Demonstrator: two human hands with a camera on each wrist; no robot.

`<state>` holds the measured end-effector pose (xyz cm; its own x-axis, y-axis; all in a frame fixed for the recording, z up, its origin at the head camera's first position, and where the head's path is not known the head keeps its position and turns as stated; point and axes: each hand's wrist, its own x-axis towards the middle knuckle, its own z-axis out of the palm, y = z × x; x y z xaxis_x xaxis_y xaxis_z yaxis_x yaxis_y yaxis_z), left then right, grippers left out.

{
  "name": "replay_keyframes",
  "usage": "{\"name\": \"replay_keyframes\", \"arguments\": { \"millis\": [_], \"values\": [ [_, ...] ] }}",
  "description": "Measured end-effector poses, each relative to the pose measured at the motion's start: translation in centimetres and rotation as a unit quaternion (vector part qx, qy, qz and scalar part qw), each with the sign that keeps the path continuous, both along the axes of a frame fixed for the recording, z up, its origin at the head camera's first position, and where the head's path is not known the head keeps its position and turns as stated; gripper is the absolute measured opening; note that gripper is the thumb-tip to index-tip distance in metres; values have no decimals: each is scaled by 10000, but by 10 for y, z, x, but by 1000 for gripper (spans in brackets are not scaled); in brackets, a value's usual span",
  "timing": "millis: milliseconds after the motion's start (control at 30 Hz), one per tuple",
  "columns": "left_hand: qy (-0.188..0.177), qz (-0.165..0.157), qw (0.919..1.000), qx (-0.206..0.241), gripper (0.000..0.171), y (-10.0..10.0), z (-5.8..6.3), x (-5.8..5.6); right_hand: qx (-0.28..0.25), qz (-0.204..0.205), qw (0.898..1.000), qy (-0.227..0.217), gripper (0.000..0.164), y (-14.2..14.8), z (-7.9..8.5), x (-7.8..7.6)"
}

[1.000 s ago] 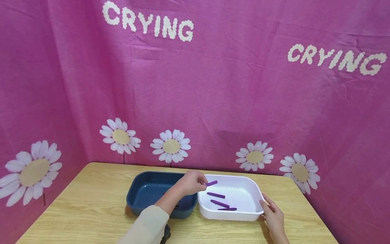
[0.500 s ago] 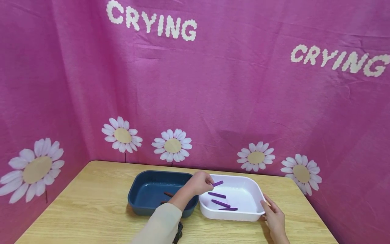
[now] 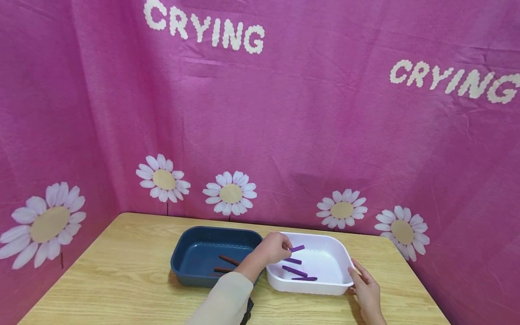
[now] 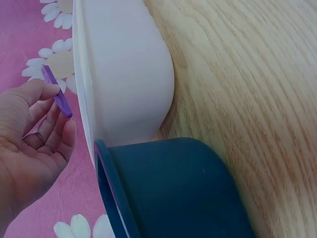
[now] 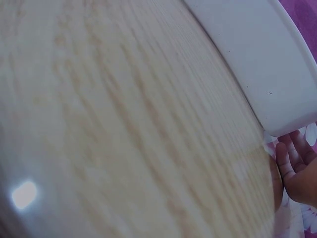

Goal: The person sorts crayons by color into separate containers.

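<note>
My left hand pinches a purple crayon between thumb and fingertips, over the left side of a white tray. In the left wrist view the same crayon slants across the fingertips, above the tray's rim. Several more purple crayons lie on the tray's floor beneath and in front of the hand. My right hand holds the tray's right front corner; the right wrist view shows thumb and fingers at that corner, with the contact partly hidden.
A dark blue tray stands close against the white tray's left side. Several reddish-brown sticks lie inside, partly covered by the left forearm. The wooden table runs back to a pink curtain with printed daisies.
The left hand has shifted right and slightly down over the white tray with its crayon. More brown sticks show as the forearm uncovers them. The right hand stays at the corner.
</note>
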<state>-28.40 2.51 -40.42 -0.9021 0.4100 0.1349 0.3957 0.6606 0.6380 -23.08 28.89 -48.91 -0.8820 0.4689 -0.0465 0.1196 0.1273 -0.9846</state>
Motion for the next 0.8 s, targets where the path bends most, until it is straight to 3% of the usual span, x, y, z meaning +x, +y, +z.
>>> {"name": "replay_keyframes", "arguments": {
  "millis": [300, 500, 633, 800],
  "values": [
    [110, -266, 9996, -33, 9, 10, -6, 1, -3, -1, 10000, -10, 59, 2, -1, 1],
    [33, -246, 9997, -75, 6, 14, -10, 3, -55, 36, 10000, -25, 60, 1, 0, 1],
    [182, -291, 9994, -23, 6, 16, -13, 3, -176, 113, 9998, 69, 59, 0, 1, 1],
    [283, -320, 9991, -35, 17, 17, -16, 2, -162, 65, 9998, 118, 54, -1, 1, 2]
  ]
}}
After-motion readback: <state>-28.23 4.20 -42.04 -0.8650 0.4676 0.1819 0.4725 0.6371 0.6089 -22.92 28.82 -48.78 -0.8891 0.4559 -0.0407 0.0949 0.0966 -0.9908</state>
